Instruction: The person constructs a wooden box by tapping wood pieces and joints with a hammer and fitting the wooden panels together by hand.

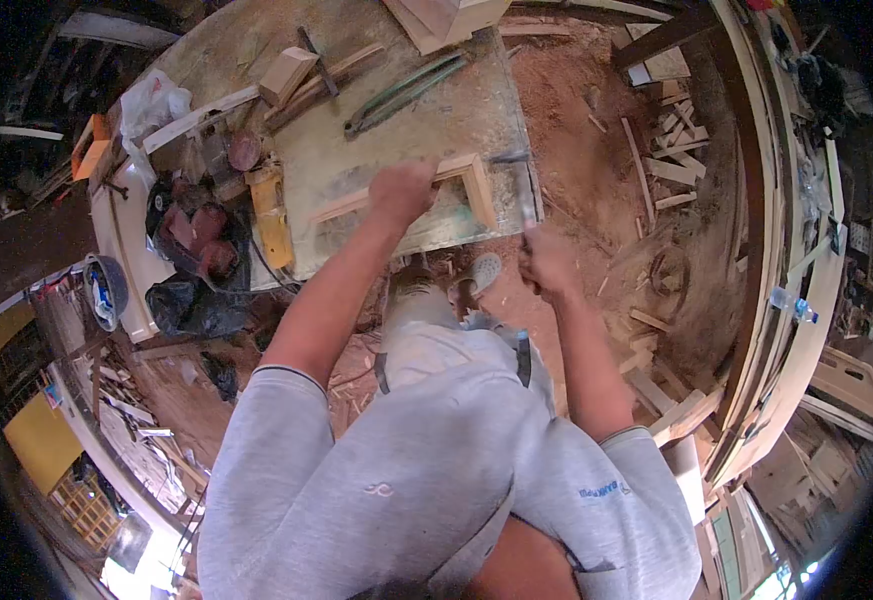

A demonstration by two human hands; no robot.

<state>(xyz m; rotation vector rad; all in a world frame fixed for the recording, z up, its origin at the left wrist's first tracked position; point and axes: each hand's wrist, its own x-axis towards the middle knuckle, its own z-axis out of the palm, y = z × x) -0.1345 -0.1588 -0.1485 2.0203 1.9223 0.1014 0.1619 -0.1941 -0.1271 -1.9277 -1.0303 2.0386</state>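
A three-sided wooden frame (478,192) lies on the worktable near its front edge. My left hand (403,191) is closed around the frame's long side. Past the table's right edge, my right hand (550,262) is closed on the handle of a hammer (527,195). The dark hammer head is close to the frame's right corner; I cannot tell whether they touch. Both the hammer and my right hand are slightly blurred.
On the worktable (341,150) lie a green-edged long tool (406,92), a wood block (287,76) and a yellow tool (271,216). A plastic bag (154,105) sits at the left. Wood offcuts (678,150) litter the floor at right, beside long boards (791,370).
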